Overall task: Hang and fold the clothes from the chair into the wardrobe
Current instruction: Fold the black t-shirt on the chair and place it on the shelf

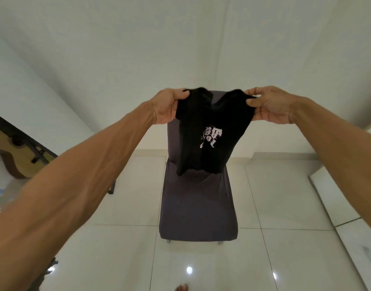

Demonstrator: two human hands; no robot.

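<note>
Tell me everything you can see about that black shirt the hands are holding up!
The shirt is black, soft-looking cloth, with a white print on its front, too blurry to read. It is held up by its shoulders: the left hand pinches one, the right hand the other. The neck dips between them and the body hangs loose. Behind it stands a grey chair; whether the hem touches it cannot be told.
</note>
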